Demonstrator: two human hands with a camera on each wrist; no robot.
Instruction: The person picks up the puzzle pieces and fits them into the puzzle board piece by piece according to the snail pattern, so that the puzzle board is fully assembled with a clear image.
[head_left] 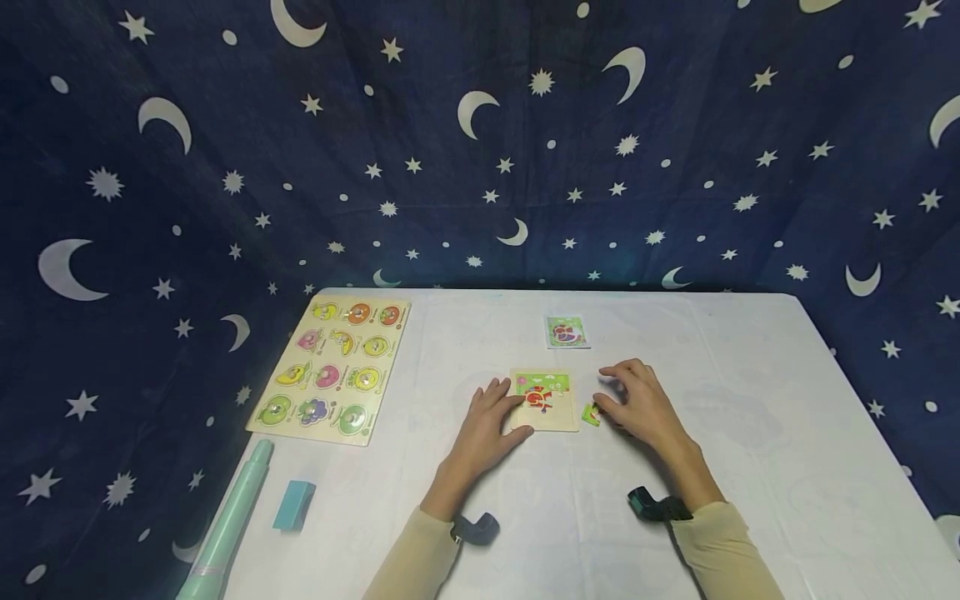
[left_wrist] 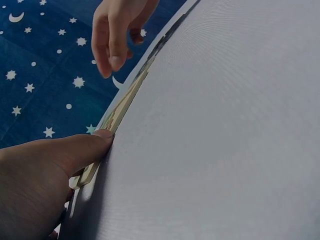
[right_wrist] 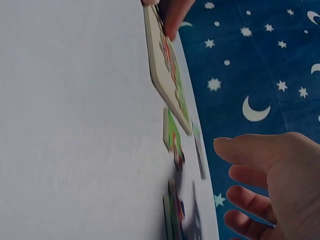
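Observation:
A small wooden jigsaw board (head_left: 557, 418) lies flat on the table, its upper part filled with green and red picture pieces. My left hand (head_left: 483, 423) rests at the board's left side, thumb at the near corner and a finger over the picture. The left wrist view shows the thumb (left_wrist: 102, 135) against the board's edge. Just right of the board lies a loose green puzzle piece (head_left: 591, 415). My right hand (head_left: 643, 406) hovers beside and above it, thumb and fingers apart with nothing between them. More loose pieces (right_wrist: 172, 215) lie lower in the right wrist view.
Behind the board lies a small square picture card (head_left: 567, 332). A large fruit puzzle board (head_left: 330, 367) lies at the left. Nearer are a blue block (head_left: 294, 505) and a pale green tube (head_left: 232, 517). A starry curtain (head_left: 480, 167) hangs behind the white table (head_left: 750, 400).

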